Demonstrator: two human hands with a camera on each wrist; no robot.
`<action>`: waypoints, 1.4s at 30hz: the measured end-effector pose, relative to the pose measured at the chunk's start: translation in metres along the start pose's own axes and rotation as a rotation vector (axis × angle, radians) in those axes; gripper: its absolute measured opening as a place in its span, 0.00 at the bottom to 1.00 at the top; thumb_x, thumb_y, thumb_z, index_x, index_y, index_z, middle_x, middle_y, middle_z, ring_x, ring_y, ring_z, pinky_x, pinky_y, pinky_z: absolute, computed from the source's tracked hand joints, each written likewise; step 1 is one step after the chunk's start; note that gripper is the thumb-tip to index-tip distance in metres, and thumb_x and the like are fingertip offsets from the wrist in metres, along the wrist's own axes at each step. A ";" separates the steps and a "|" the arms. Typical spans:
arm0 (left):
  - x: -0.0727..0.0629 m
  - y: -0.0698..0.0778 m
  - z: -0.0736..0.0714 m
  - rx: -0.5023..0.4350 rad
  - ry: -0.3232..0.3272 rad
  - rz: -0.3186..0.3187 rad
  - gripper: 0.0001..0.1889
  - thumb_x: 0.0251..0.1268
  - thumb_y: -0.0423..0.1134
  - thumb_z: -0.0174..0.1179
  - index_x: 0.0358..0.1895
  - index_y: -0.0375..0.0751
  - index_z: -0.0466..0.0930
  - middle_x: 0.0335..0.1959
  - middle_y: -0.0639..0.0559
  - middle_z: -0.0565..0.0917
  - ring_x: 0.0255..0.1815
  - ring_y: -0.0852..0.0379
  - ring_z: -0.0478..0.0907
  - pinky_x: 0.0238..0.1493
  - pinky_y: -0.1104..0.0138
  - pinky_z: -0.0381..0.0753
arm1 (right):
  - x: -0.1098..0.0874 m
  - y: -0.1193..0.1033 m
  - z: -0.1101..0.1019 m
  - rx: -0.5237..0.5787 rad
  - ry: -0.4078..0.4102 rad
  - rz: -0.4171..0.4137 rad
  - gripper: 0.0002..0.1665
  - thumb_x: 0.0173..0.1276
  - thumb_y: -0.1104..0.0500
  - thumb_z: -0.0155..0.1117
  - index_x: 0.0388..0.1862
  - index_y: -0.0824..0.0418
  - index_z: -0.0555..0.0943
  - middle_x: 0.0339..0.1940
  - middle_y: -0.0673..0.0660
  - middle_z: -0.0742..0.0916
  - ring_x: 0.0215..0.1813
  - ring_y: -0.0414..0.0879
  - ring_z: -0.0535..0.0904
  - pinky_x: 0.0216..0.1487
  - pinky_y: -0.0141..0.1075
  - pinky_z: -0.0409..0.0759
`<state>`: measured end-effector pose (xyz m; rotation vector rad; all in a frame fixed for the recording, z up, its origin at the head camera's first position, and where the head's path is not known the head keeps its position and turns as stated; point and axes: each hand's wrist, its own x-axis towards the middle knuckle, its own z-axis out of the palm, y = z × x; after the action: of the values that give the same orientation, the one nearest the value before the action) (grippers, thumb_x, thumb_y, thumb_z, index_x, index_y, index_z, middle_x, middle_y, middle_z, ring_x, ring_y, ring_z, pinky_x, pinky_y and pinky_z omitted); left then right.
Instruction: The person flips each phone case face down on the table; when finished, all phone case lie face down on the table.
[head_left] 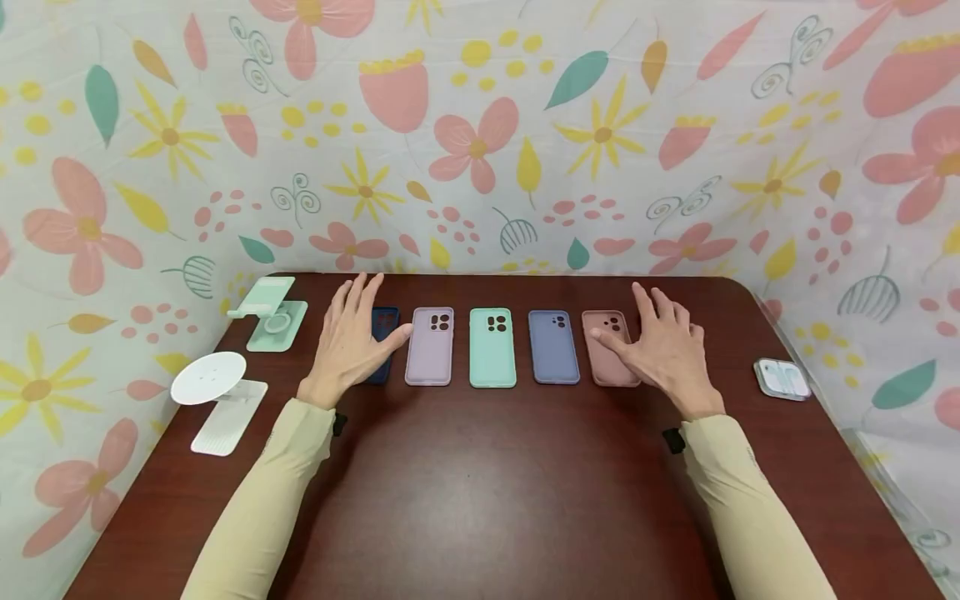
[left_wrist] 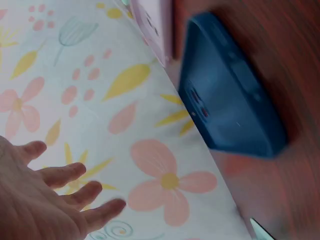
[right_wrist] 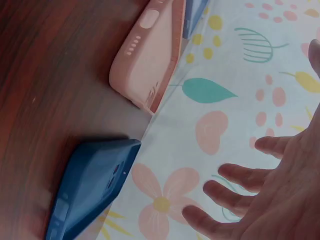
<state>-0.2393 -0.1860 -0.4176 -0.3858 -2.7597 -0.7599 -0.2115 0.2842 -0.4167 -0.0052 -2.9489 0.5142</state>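
Note:
Several phone cases lie in a row across the brown table. My left hand [head_left: 347, 337], fingers spread, is above a dark blue phone case [left_wrist: 227, 90] at the row's left end, partly covering it in the head view. Beside that case lie a lilac phone case [head_left: 430, 350], a mint phone case [head_left: 492, 354] and a greyish-blue phone case [head_left: 555, 354]. Over the edge of a pink phone case [head_left: 613, 367] hovers my right hand [head_left: 667, 350], holding nothing. The right wrist view shows another dark blue phone case [right_wrist: 92, 185], hidden by that hand in the head view.
At the left edge stand a mint folding stand [head_left: 273, 312] and a white stand with a round plate [head_left: 208, 377]. A small clear-lidded box [head_left: 782, 379] lies at the right. A floral cloth [head_left: 480, 150] hangs behind the table [head_left: 480, 500].

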 end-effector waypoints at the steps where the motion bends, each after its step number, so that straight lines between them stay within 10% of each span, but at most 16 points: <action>1: -0.001 0.004 0.000 -0.020 0.012 0.009 0.51 0.71 0.67 0.64 0.90 0.50 0.54 0.90 0.39 0.58 0.90 0.33 0.51 0.87 0.34 0.56 | -0.002 0.001 -0.002 0.006 0.001 0.006 0.69 0.70 0.16 0.57 0.93 0.55 0.50 0.88 0.74 0.61 0.84 0.78 0.57 0.71 0.81 0.61; 8: -0.004 0.035 0.008 -0.120 0.024 -0.004 0.48 0.68 0.61 0.70 0.87 0.50 0.61 0.76 0.42 0.76 0.73 0.40 0.71 0.62 0.41 0.82 | -0.015 0.017 -0.015 0.032 -0.004 0.050 0.69 0.67 0.17 0.63 0.91 0.59 0.55 0.81 0.78 0.69 0.76 0.79 0.66 0.68 0.78 0.70; 24: 0.007 0.140 0.075 -0.308 -0.186 0.062 0.38 0.62 0.55 0.77 0.74 0.45 0.78 0.50 0.42 0.91 0.45 0.46 0.86 0.47 0.56 0.84 | -0.042 0.090 -0.032 0.109 -0.162 0.075 0.67 0.69 0.31 0.76 0.87 0.72 0.57 0.60 0.76 0.80 0.60 0.70 0.79 0.61 0.68 0.79; 35: 0.012 0.221 0.135 -0.290 -0.345 0.067 0.41 0.61 0.57 0.77 0.75 0.43 0.77 0.41 0.50 0.91 0.40 0.56 0.85 0.44 0.67 0.84 | -0.041 0.119 -0.025 0.104 -0.265 0.091 0.67 0.68 0.37 0.80 0.85 0.77 0.55 0.61 0.80 0.81 0.55 0.69 0.83 0.59 0.66 0.83; 42: 0.014 0.275 0.174 -0.206 -0.439 0.084 0.44 0.64 0.61 0.76 0.79 0.44 0.75 0.53 0.49 0.94 0.59 0.51 0.89 0.59 0.65 0.89 | -0.037 0.129 -0.023 0.122 -0.310 0.114 0.65 0.70 0.43 0.79 0.85 0.79 0.54 0.63 0.81 0.81 0.55 0.68 0.84 0.61 0.67 0.82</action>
<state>-0.1948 0.1368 -0.4309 -0.7896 -3.0423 -1.0504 -0.1743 0.4122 -0.4439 -0.0881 -3.2246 0.7759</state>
